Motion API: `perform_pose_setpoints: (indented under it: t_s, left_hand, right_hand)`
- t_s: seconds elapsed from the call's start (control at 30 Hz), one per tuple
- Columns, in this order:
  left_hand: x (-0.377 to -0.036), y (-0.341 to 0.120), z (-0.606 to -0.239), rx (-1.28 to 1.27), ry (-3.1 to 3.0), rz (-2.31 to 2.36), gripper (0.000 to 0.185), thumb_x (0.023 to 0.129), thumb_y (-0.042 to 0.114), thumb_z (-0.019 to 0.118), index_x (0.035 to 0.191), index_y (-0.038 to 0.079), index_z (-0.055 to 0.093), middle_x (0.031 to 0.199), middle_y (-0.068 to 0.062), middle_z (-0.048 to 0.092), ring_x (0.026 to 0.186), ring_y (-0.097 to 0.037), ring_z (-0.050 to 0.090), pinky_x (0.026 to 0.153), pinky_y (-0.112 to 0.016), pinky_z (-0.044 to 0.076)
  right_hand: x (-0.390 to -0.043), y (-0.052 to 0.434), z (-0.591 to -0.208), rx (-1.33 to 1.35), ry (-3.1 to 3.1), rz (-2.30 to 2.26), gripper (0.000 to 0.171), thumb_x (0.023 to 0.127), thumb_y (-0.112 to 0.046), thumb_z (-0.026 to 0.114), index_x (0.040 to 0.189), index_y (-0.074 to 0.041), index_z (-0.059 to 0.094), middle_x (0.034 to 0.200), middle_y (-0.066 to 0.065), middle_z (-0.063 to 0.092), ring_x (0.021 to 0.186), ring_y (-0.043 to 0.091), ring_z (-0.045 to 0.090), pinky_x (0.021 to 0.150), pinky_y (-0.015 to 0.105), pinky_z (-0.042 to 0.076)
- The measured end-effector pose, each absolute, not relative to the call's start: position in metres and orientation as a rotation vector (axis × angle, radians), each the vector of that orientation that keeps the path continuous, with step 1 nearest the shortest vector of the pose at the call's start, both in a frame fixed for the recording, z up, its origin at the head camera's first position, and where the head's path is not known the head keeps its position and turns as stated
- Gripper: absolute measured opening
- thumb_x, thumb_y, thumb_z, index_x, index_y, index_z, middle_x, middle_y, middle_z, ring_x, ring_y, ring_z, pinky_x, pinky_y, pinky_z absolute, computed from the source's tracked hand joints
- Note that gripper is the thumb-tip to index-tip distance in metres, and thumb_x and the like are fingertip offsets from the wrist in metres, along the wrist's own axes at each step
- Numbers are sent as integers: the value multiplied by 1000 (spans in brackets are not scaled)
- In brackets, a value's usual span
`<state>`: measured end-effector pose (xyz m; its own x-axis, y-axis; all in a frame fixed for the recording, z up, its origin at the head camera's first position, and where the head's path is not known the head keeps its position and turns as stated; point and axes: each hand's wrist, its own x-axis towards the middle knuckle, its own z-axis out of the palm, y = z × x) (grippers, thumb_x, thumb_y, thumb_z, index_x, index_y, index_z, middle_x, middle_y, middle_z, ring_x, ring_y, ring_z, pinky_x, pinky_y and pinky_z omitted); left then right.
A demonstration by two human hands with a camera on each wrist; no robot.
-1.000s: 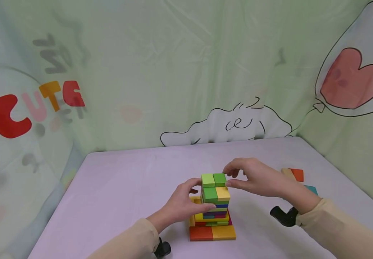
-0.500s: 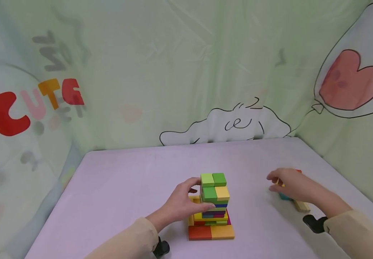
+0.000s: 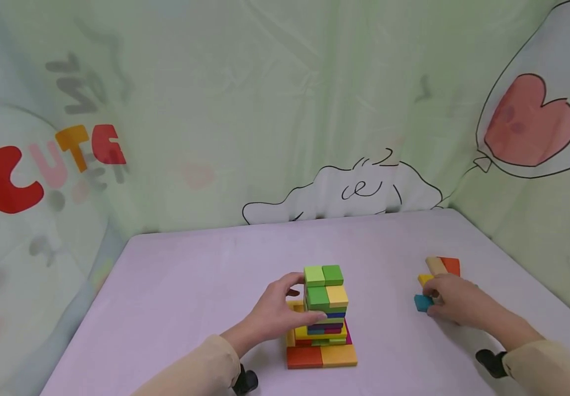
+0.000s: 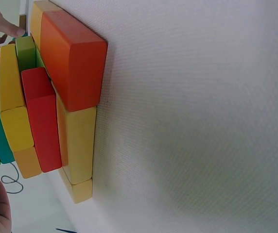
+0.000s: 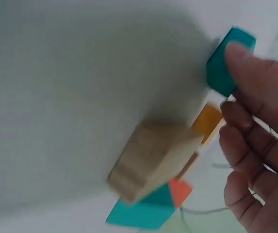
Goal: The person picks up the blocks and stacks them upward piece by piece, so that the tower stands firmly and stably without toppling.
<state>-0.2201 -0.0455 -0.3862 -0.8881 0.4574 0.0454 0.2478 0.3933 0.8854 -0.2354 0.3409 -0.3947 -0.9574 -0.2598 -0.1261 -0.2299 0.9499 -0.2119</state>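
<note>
A tower of coloured blocks [image 3: 325, 308] stands on a wider orange, yellow and red base [image 4: 73, 63] near the table's front. My left hand [image 3: 303, 300] grips the tower from its left, thumb across the front and fingers [image 4: 3, 30] round the back. Far to the right, my right hand [image 3: 433, 305] lies low over loose blocks. One fingertip [image 5: 241, 53] touches a teal block [image 3: 421, 302] [image 5: 228, 63], while the other fingers curl loosely and hold nothing. A tan block [image 5: 151, 158] lies blurred under that wrist.
Beyond the right hand lie a yellow block [image 3: 424, 279], a tan block [image 3: 435, 265] and an orange-red block [image 3: 450, 266]. The lilac table [image 3: 205, 280] ends at green printed curtains behind and on both sides. Black wrist mounts show near the front edge.
My right hand left the top of the tower and swung right and down to the loose blocks, reaching the teal one. The left hand stayed on the tower.
</note>
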Motion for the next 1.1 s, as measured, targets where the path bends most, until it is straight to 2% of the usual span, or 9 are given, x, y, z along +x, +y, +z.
perform_pose_setpoints:
  t_s: [0.17,0.33,0.83,0.93,1.1]
  left_hand:
    - [-220,-46,-386,629,2448,1497,67,84,33,85,141,13,56,137,-6,61,127,-35,57,106,-52,52]
    - [-220,-46,-386,627,2453,1497,68,84,33,85,142,12,55,137,-6,61,127,-36,58,106,-51,52]
    - [-219,-45,-387,624,2440,1489,67,85,33,85,142,13,55,138,-6,61,128,-35,57,106,-51,52]
    - [-220,-45,-386,623,2448,1480,68,85,33,85,142,13,55,139,-6,61,127,-35,57,105,-50,53]
    - [-220,-45,-386,625,2460,1478,68,85,34,85,143,13,55,138,-5,61,126,-33,58,105,-49,53]
  right_hand:
    - [-223,312,-397,-424,2875,-424,33,78,-23,89,102,-7,73,92,-5,67,85,12,59,75,28,58]
    - [-214,303,-398,-315,2840,-499,39,78,-22,88,109,-6,71,94,-3,67,86,14,57,75,29,58]
    - [-207,308,-405,-299,2861,-548,32,82,-18,85,108,-5,73,93,-4,69,84,12,58,72,24,57]
    - [-202,305,-391,-437,2956,-549,31,82,-20,85,107,-6,73,93,-6,70,82,8,58,70,23,56]
    - [-189,277,-342,-759,3177,-581,31,78,-20,89,105,-13,74,92,-13,67,82,2,56,68,20,54]
